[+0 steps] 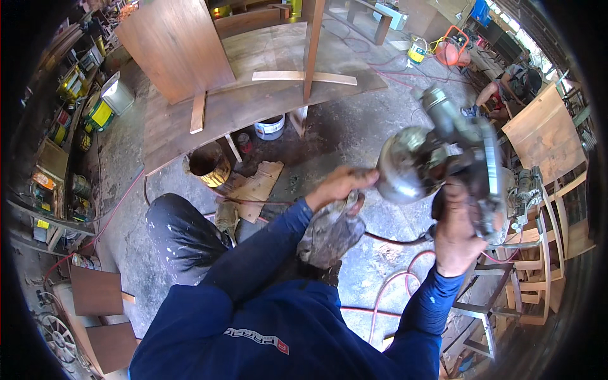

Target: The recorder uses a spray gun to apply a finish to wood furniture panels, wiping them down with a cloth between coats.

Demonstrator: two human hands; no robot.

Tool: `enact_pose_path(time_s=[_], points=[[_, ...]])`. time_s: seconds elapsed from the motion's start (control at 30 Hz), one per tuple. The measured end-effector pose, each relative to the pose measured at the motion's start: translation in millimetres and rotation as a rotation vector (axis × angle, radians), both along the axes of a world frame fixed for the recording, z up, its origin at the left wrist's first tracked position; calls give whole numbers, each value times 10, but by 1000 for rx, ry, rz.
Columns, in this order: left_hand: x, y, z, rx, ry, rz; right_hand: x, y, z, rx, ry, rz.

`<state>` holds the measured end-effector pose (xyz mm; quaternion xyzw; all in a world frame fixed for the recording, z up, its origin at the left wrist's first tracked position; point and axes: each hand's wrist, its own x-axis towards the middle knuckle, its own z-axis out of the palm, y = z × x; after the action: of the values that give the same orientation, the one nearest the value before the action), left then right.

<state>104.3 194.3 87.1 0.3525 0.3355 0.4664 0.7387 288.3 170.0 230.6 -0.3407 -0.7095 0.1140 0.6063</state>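
Note:
My right hand (457, 231) is closed around the handle of a metal spray gun (472, 142), raised to the right and slightly blurred. A rounded silver paint cup (399, 174) on the gun faces my left hand. Fingers of my left hand (339, 188) are closed on a crumpled, stained grey rag (332, 234), which hangs below them. The fingertips of that hand are at the cup's edge; whether they press on it I cannot tell. A dark hose (396, 240) runs below the gun toward my right hand.
Ahead stands a low wooden table (253, 114) with a brown panel (177, 50) and slats. A stained bucket (209, 164) and a white pail (269, 126) are beneath its near edge. Red hose (380, 291) loops over the floor. Chair frames (544, 266) stand right; another person (513, 85) is farther back.

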Motion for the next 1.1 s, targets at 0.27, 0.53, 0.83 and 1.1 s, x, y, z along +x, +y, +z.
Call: enact_pose_path(time_s=[0.27, 0.53, 0.83, 1.1], points=[[-37, 163, -89, 34, -25, -70, -66, 129, 159, -12, -42, 122], [-232, -267, -1136, 318, 979, -151, 81, 44, -881, -226, -350, 58], [-3521, 316, -456, -312, 2381, 1005, 368, -34, -1427, -869, -273, 74], [-4742, -62, -554, -351, 2271, 565, 69, 43, -1541, -820, -361, 39]])
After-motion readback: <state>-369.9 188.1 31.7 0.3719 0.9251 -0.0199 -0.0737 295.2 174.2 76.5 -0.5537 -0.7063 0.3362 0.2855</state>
